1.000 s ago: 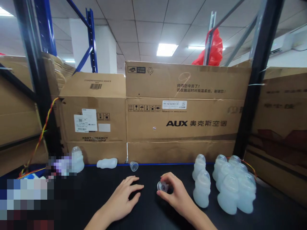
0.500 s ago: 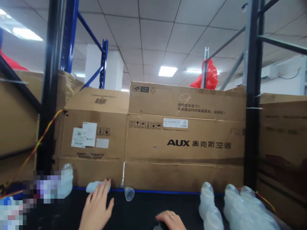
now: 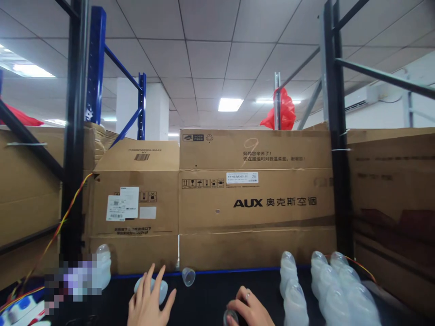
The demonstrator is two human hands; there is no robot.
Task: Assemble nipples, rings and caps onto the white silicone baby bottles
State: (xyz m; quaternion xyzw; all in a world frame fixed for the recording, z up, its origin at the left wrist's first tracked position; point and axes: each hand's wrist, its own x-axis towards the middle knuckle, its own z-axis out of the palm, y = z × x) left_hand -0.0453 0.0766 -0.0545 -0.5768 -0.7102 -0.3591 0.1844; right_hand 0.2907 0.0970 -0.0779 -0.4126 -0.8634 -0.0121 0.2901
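Note:
My left hand (image 3: 149, 299) reaches over a translucent plastic cup stack (image 3: 163, 290) lying on its side. Its fingers are stretched out and spread, and whether they touch the plastic cannot be made out. To its right, a single clear plastic cup (image 3: 188, 276) lies tipped on the black surface. My right hand (image 3: 249, 308), with a ring on one finger, is curled round a small clear cup (image 3: 230, 317) at the bottom edge. Only part of that cup shows. Stacks of translucent cups (image 3: 295, 301) stand upside down right of this hand.
More upside-down cup stacks (image 3: 335, 294) stand at the far right, and another stack (image 3: 103, 267) at the left. Flattened cardboard (image 3: 254, 249) walls the back of the black table (image 3: 210, 299). Dark rack posts (image 3: 342, 190) rise on both sides. Red and yellow wires (image 3: 64, 217) hang at left.
The camera view has shifted, so both hands appear further right. My left hand stays over the lying cups with its fingers more spread. More of my right hand and its cup now shows.

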